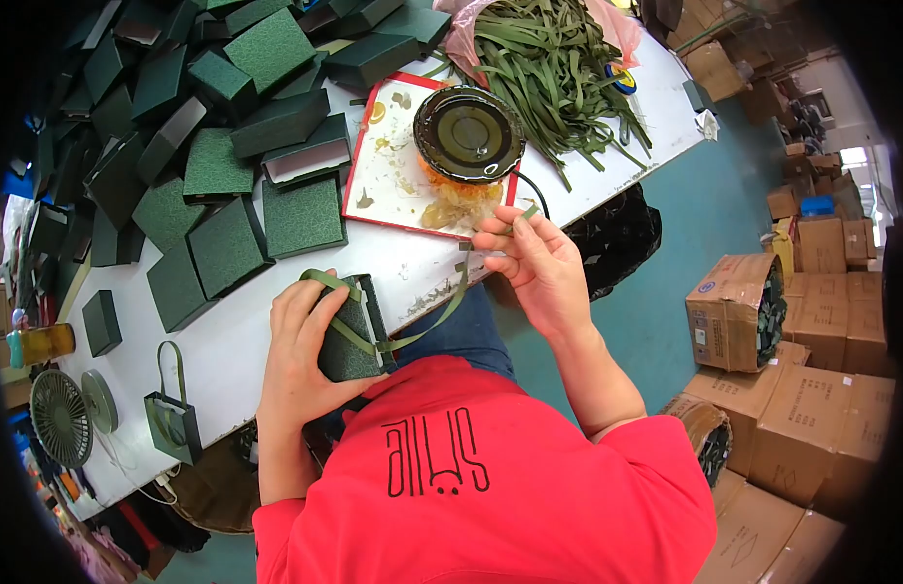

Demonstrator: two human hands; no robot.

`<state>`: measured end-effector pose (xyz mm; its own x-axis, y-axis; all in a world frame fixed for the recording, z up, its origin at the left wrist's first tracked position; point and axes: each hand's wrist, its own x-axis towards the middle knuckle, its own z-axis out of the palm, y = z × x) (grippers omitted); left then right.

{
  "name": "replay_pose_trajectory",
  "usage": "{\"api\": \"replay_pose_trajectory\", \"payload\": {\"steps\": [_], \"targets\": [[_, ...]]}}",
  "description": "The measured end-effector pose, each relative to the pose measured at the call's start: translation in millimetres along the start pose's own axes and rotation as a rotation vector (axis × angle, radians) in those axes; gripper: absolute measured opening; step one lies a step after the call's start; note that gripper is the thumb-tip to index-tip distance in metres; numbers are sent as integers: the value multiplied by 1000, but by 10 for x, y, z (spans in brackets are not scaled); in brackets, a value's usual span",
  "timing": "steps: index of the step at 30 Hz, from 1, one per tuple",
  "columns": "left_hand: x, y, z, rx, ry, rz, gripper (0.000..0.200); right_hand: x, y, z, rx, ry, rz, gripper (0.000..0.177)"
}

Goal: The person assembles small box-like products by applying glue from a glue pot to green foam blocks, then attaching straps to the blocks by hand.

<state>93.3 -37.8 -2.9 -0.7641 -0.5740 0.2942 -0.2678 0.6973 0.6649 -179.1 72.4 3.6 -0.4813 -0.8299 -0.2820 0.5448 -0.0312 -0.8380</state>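
Observation:
My left hand (303, 341) is wrapped round a small dark green box (349, 352) at the table's front edge. A green ribbon (434, 331) runs from this box up toward my right hand (534, 263), which pinches a ribbon end between thumb and fingers. Just beyond my right hand stands a round pot (469, 133) with dark liquid, its side coated in yellowish glue. The pot rests on a red-edged white board (385, 156) spotted with residue.
Many green boxes (218, 161) are piled at the left. A heap of green ribbons (549, 78) lies behind the pot. At the lower left are a small handled bag (173, 426) and a fan (61, 419). Cartons (792, 419) are stacked at the right.

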Motion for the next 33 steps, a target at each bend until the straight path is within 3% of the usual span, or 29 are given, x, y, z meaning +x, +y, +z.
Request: {"api": "replay_pose_trajectory", "payload": {"steps": [9,33], "targets": [[26,34,11,10,-25,5,90,162,32,-76,-138,39,-17,26],[93,78,21,34,-71,37,96,515,30,-97,-195,80,17,23]]}}
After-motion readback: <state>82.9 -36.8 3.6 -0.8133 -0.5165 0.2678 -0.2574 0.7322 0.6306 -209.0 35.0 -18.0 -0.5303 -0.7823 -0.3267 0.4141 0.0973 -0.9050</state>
